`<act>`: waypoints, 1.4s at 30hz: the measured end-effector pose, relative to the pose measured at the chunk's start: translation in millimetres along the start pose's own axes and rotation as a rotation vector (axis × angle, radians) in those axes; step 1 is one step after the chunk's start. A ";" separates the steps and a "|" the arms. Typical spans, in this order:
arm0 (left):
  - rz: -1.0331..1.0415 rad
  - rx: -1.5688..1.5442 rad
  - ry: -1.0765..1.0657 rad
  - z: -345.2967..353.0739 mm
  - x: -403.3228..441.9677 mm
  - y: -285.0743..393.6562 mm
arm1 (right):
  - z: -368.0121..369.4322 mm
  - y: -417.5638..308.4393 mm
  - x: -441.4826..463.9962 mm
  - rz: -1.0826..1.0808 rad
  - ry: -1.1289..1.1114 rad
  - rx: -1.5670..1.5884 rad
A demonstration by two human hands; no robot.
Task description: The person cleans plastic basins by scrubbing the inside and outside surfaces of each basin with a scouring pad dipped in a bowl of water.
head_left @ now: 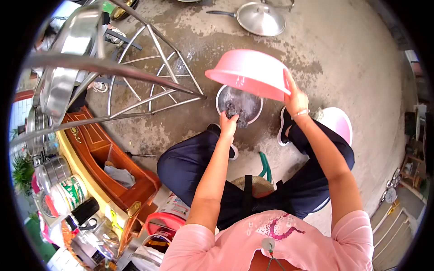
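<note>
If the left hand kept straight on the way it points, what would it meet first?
Beyond the dark scrubber it holds, the left hand would probably first meet the inside of the metal bowl, though depth is unclear from this view.

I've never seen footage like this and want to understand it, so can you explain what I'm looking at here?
There's no machine here, just a seated person's two bare hands. The single picture comes from a camera worn on their head, looking forward and down; the edges look curved.

The right hand holds a pink basin, tilted, with what looks like water running from it. Below is a metal bowl on the partly wet floor. The left hand holds a dark, mesh-like scrubber at the bowl.

Farther off on the floor is a lidded pan, and to the left stands a metal rack.
</note>
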State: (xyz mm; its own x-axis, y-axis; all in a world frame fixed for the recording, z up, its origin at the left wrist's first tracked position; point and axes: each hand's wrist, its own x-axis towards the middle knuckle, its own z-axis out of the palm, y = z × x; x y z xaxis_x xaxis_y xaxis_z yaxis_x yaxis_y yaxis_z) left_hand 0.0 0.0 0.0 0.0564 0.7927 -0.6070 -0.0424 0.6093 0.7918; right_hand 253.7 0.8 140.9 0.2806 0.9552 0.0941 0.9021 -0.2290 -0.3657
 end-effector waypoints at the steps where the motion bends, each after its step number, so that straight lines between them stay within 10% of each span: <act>1: 0.016 -0.034 -0.002 18.3 9.4 -1.0 | -6.8 11.8 1.2 -0.019 0.046 -0.016; 4: 0.036 -0.329 -0.136 53.8 26.0 37.8 | -50.8 -1.8 8.6 -0.141 0.383 -0.114; 7: -0.445 -0.268 0.038 -51.6 -59.0 -45.8 | -29.5 -43.2 -78.4 0.133 0.001 0.145; 15: -0.666 -0.156 0.257 -67.5 15.0 -68.9 | -21.6 -12.2 -23.2 0.276 0.022 0.303; 21: -0.436 -0.242 0.361 -105.1 22.6 -123.2 | 4.4 -6.0 -21.7 0.205 -0.018 0.208; 23: 0.093 0.571 0.556 -95.7 38.0 -114.9 | -2.5 -14.1 -23.0 0.096 0.028 0.102; 29: 0.437 0.848 0.193 -53.0 62.0 -53.1 | 37.1 -19.9 -23.2 0.066 -0.055 -0.008; 37: 0.320 1.624 -0.170 -17.8 119.5 -91.1 | 55.4 -26.5 -22.6 -0.058 -0.034 0.062; 42: 0.416 1.572 -0.199 -19.3 130.9 -108.6 | 66.7 -27.4 -13.8 -0.044 -0.045 0.081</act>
State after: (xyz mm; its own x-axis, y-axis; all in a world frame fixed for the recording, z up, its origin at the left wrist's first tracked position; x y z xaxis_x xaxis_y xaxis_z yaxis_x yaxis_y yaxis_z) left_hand -7.2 38.0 -166.8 0.4268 0.7969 -0.4276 0.9029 -0.3487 0.2514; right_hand 203.2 6.5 87.8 0.2246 0.9719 0.0702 0.8833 -0.1726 -0.4359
